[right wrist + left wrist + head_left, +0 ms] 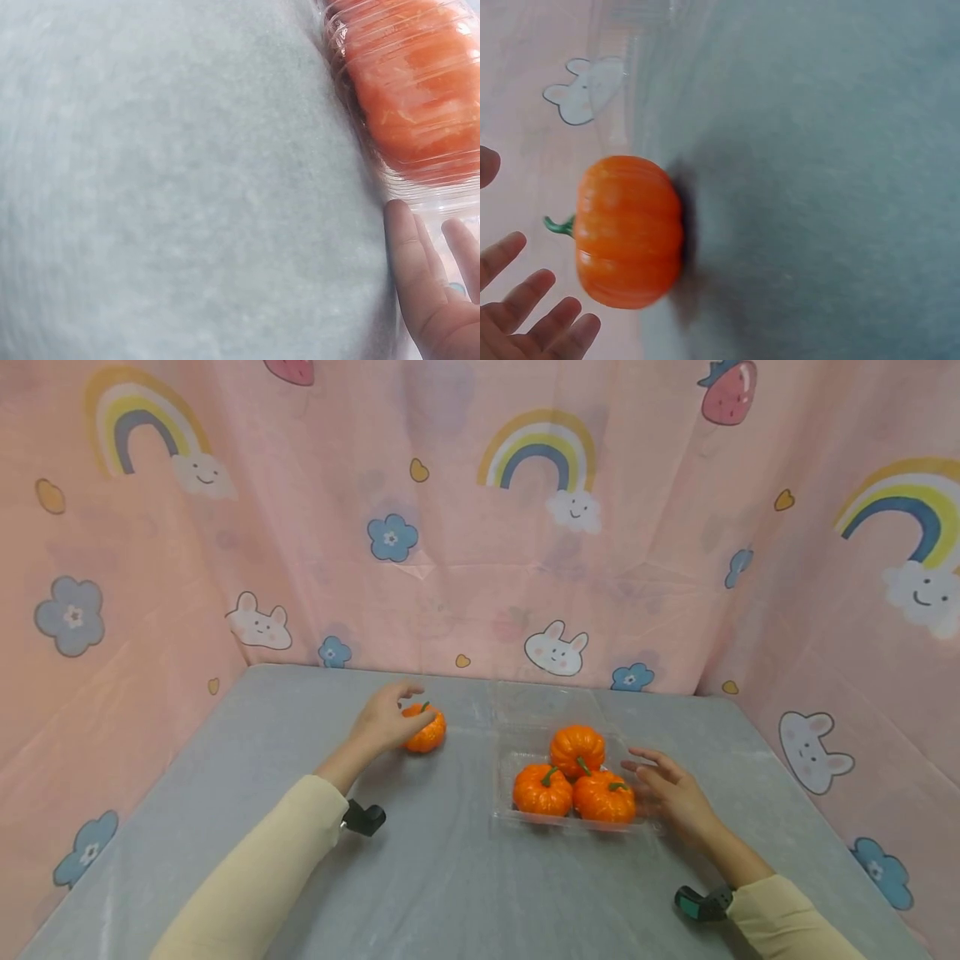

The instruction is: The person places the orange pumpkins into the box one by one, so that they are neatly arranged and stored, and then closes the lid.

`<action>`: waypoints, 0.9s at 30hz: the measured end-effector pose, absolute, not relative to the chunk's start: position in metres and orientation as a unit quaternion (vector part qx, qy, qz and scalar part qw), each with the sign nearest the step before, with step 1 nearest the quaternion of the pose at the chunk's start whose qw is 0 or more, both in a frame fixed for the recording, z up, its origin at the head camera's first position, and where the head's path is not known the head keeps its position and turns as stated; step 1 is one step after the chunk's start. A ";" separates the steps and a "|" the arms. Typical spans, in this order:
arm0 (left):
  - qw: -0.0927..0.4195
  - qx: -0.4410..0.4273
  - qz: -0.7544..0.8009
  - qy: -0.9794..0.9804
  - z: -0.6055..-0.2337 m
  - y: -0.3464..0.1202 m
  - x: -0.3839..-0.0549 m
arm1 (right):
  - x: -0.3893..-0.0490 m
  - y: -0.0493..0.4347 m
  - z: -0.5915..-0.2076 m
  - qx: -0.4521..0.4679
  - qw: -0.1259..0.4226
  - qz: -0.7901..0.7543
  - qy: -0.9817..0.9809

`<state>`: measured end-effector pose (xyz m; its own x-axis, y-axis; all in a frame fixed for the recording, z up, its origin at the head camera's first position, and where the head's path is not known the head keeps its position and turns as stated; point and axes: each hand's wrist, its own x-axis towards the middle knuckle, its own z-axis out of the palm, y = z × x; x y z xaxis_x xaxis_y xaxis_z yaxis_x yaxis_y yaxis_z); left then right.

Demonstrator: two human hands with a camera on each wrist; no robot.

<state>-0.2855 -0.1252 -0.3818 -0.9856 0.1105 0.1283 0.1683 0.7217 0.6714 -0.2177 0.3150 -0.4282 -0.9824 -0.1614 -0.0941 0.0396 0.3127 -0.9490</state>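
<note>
A small orange pumpkin [425, 732] with a green stem sits on the grey table at the left. My left hand [385, 720] hovers beside and over it; in the left wrist view the spread fingers [536, 300] stand apart from the pumpkin [628, 232]. To the right, a clear plastic box [504, 777] holds three more pumpkins: one at the back [577, 750], one front left [542, 792] and one front right [604, 798]. My right hand [677, 793] is at the box's right side, its fingers [409, 255] extended right at the ribbed wall.
The box's clear lid [547, 703] lies folded back behind it. A pink printed curtain [450, 602] encloses the grey table [450, 877] at the back and both sides. Black wrist devices show under the left cuff [363, 818] and right cuff [703, 903].
</note>
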 end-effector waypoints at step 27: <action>0.000 -0.030 -0.460 -0.887 -0.420 -0.138 -0.295 | -0.218 0.316 -0.429 -0.037 0.092 -0.591 0.800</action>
